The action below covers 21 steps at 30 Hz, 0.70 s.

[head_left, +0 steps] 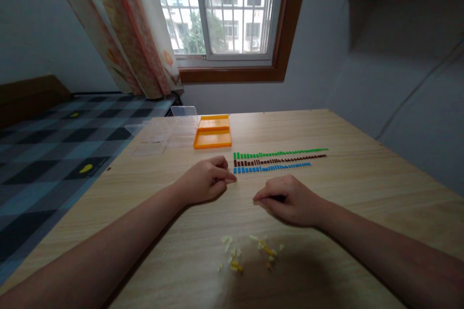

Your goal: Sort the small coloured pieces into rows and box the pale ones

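Note:
My left hand rests on the wooden table with its fingers pinched together, the tips just left of the blue row's near end. My right hand lies curled on the table, fingers closed and pointing left; what either hand holds is too small to see. Beyond the hands lie three long rows of tiny pieces: a green row, a brown row and a blue row. A loose scatter of small yellow and pale pieces lies near me, in front of my hands.
An orange two-compartment tray sits toward the table's far edge. A clear plastic lid or tray lies to its left. A bed with a checked cover borders the table's left side. A window and curtain stand behind.

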Available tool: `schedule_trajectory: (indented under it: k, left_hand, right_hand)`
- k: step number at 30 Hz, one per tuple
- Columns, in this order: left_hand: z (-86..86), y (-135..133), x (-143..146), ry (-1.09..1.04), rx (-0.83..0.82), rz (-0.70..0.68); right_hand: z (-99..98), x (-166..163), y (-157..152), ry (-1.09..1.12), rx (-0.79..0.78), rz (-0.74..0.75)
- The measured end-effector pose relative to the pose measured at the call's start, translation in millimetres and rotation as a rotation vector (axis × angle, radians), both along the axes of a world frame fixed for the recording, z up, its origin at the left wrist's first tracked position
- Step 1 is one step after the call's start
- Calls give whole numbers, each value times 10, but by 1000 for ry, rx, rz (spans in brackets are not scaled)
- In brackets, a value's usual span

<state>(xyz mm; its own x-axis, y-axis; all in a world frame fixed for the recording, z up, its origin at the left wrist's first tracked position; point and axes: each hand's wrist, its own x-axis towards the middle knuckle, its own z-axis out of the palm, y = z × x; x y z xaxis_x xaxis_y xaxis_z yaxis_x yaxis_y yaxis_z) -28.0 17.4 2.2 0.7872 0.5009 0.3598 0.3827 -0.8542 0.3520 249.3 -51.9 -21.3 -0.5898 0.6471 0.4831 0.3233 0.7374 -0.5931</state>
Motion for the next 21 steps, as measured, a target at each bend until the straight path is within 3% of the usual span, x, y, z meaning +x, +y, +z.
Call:
schedule_trajectory:
  k: [21]
  left_hand:
    - [9, 29, -9, 16, -3, 59]
  right_hand:
    - [-5, -2, 6, 6, 1, 3]
